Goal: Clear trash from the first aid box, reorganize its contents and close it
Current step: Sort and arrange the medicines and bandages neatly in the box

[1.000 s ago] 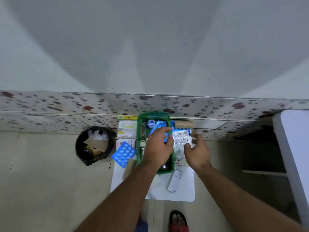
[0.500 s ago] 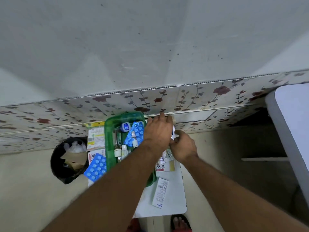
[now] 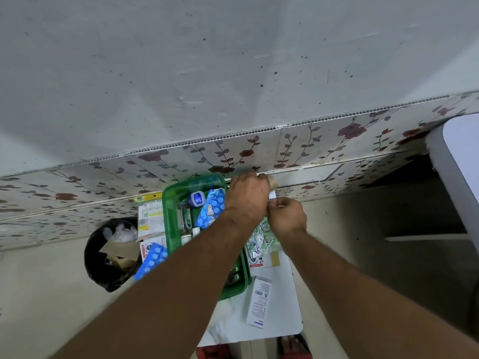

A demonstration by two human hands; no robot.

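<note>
- The green first aid box [image 3: 176,224] lies open on the small white table [image 3: 282,325], long axis running from the wall towards the person, just left of both sets of fingers.
- Left hand [image 3: 246,198] curls over the box's far right corner; right hand [image 3: 286,216] pinches a small white strip [image 3: 272,195] between the two hands. What the left fingers grip cannot be told.
- Blue blister packs [image 3: 211,208] sit in the box beside the left fingers; foil packets [image 3: 261,239] lie under the right wrist.
- A black bin [image 3: 111,255] stands well left.
- The left forearm hides the box's near half.

dim, flat light; wide-angle bending; slight blur
</note>
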